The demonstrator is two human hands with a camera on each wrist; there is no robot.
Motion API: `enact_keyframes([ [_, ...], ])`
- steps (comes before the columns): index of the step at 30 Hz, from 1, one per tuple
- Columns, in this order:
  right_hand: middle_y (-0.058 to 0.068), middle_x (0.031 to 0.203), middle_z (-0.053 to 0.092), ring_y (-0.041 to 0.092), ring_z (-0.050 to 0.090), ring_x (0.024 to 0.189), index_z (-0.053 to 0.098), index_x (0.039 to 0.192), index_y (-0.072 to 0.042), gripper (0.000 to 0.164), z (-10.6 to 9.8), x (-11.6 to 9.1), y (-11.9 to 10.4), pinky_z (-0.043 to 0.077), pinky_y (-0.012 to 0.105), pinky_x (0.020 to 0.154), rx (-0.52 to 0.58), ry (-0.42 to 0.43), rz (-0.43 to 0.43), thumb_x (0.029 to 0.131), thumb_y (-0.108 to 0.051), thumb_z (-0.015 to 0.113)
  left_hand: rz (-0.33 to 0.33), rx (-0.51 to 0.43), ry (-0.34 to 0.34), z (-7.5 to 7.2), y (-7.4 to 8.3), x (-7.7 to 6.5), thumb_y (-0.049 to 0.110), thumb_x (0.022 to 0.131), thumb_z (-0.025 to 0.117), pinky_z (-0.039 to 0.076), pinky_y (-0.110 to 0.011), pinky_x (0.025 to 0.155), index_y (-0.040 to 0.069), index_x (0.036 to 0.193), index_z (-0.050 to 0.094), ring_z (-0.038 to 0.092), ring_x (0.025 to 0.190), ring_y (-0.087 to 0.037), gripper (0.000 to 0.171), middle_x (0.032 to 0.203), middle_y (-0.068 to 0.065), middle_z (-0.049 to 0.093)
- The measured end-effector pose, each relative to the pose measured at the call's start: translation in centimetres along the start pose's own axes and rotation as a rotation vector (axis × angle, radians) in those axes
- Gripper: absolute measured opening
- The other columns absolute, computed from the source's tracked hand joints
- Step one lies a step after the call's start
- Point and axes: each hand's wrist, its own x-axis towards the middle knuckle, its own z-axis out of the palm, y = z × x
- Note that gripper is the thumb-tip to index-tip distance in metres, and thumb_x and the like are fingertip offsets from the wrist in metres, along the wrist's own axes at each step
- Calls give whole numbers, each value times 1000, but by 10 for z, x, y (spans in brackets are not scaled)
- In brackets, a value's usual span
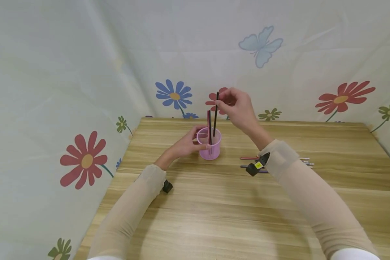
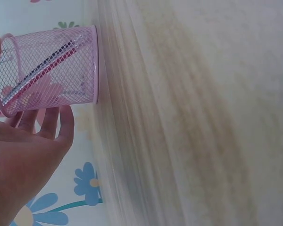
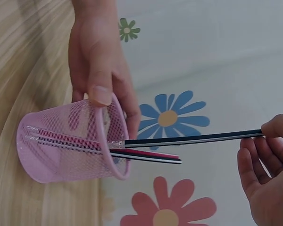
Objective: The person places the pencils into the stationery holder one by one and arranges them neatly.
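A pink mesh pencil cup (image 1: pixel 216 151) stands upright on the table. My left hand (image 1: pixel 186 144) holds it from the left, with the thumb by the rim and the other fingers round the far side, as the right wrist view shows. My right hand (image 1: pixel 239 109) pinches a black pencil (image 1: pixel 215 117) near its upper end, above the cup. In the right wrist view this pencil's silvery lower end (image 3: pixel 117 144) is at the cup's mouth. A red striped pencil and a black-and-white striped pencil (image 3: pixel 153 157) lean inside the cup, visible through its mesh (image 2: pixel 47 56).
Several pencils (image 1: pixel 247 158) lie on the wooden table (image 1: pixel 195 216) to the right, partly hidden under my right forearm. Behind the table's far edge hangs a pale curtain (image 1: pixel 195 43) printed with flowers and a butterfly. Dark wrist cameras (image 1: pixel 253 169) jut from both sleeves.
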Motion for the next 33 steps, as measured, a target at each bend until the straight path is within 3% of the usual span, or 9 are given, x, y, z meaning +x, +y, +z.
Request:
enact_keyframes([
  [8, 11, 105, 70, 22, 68, 93, 68, 110, -2, 14, 5, 1, 20, 57, 24, 77, -50, 14, 64, 100, -10, 74, 2, -31, 8, 1, 1, 0, 20, 95, 82, 42, -53, 120, 11, 163, 28, 43, 148, -39, 87, 159, -11, 41],
  [19, 12, 103, 71, 24, 67, 90, 69, 108, -2, 12, 15, 0, 38, 59, 26, 79, -3, 23, 127, 100, -10, 75, 2, 0, 11, 0, -1, 0, 28, 95, 83, 46, -46, 118, 12, 160, 32, 46, 145, -30, 85, 156, -5, 44],
  [29, 14, 103, 69, 24, 65, 90, 69, 107, 0, 11, 22, 1, 52, 57, 23, 76, -43, 10, 136, 100, -7, 73, 2, -10, 13, 1, -1, -1, 28, 95, 83, 47, -45, 117, 13, 160, 32, 49, 142, -27, 84, 155, -5, 45],
  [33, 14, 105, 69, 24, 66, 92, 69, 110, 0, 14, 24, -1, 59, 57, 26, 79, -53, -5, 178, 101, -9, 73, 1, -11, 17, 2, -2, -1, 28, 95, 83, 48, -43, 116, 14, 160, 32, 50, 141, -24, 84, 154, -3, 45],
])
